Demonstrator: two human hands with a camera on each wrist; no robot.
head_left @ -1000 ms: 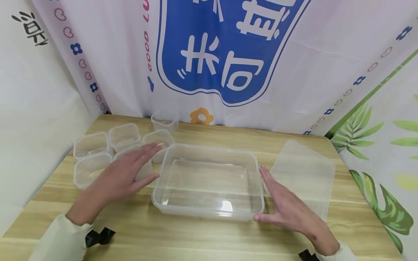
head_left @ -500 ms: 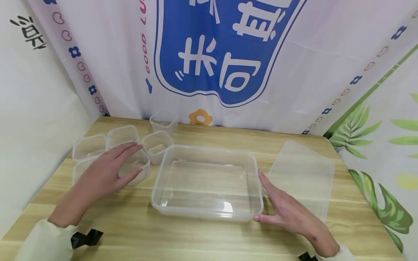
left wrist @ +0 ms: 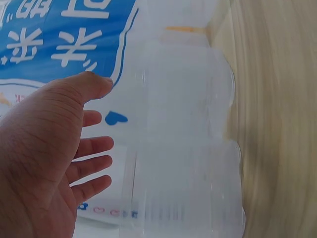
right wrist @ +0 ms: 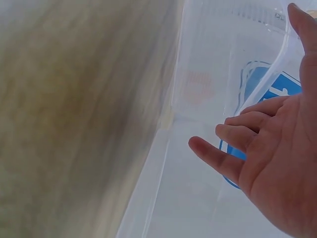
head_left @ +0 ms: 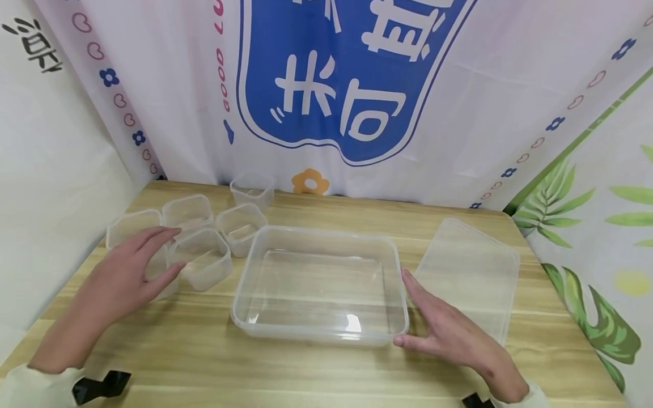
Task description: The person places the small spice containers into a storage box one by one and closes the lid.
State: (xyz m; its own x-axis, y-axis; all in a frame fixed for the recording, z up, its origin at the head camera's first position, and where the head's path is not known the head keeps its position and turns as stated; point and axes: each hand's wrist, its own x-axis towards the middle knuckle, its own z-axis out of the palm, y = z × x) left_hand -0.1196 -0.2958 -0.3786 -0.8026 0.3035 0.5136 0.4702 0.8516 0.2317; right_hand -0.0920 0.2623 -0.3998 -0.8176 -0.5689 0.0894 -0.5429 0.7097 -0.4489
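Observation:
A large clear plastic box [head_left: 318, 334] stands without a cover at the table's middle. At its right end my right hand [head_left: 449, 326] has its fingers extended along the wall, thumb near the front corner; firm contact cannot be told. My left hand [head_left: 112, 277] is spread over a small clear container [head_left: 165, 286] at the front left and partly hides it. In the left wrist view, nothing is between the fingers of the left hand [left wrist: 59, 148]. Beside it are more small containers, among them a front one [head_left: 206, 272] and one near the box [head_left: 242, 235].
A flat translucent lid [head_left: 471, 272] lies to the right, behind the right hand. One small container [head_left: 252, 192] stands at the back by the printed curtain [head_left: 194, 113]. The wooden table [head_left: 285, 374] is bounded by cloth at the back and sides.
My left hand has moved left from beside the large box, across the small containers, uncovering the front one. The right hand keeps its place at the box. The head view has shifted slightly.

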